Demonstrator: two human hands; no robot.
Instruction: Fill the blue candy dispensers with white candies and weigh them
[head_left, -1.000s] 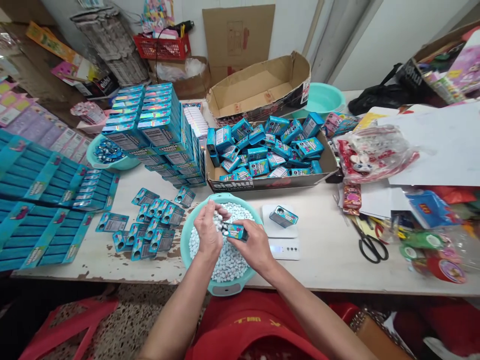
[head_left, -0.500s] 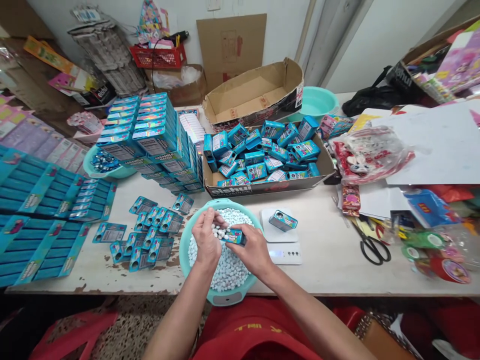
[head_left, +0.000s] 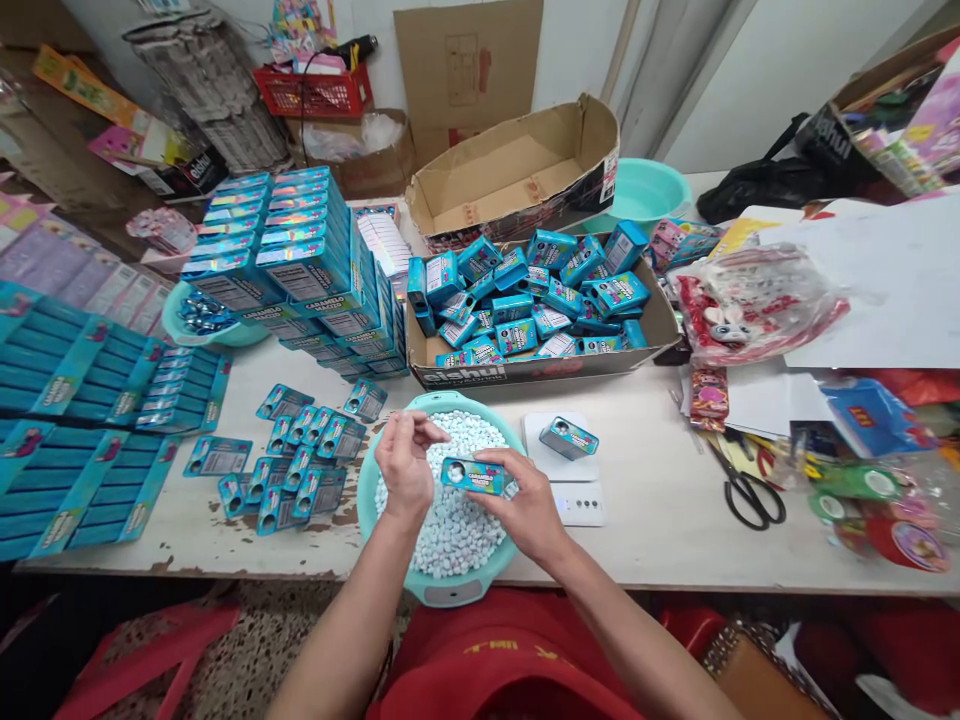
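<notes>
My right hand grips a small blue candy box marked "CARAMELO MACIZO", tilted so its round opening faces up to the left. White candies show in that opening. To the left of the box, my left hand is raised with its fingers loosely curled and apart, and no candy is visible in it. Both hands are above a turquoise basin of small pale candies. A second blue box with a round opening lies on a white scale to the right.
Several opened blue boxes lie left of the basin, before tall stacks of blue cartons. Behind it, a cardboard box holds many blue boxes. Black scissors, tape rolls and plastic bags lie at right.
White candies that showed between my left hand and the box are no longer there. My left hand has drawn back from the box, whose opening is now uncovered. The view shifted slightly.
</notes>
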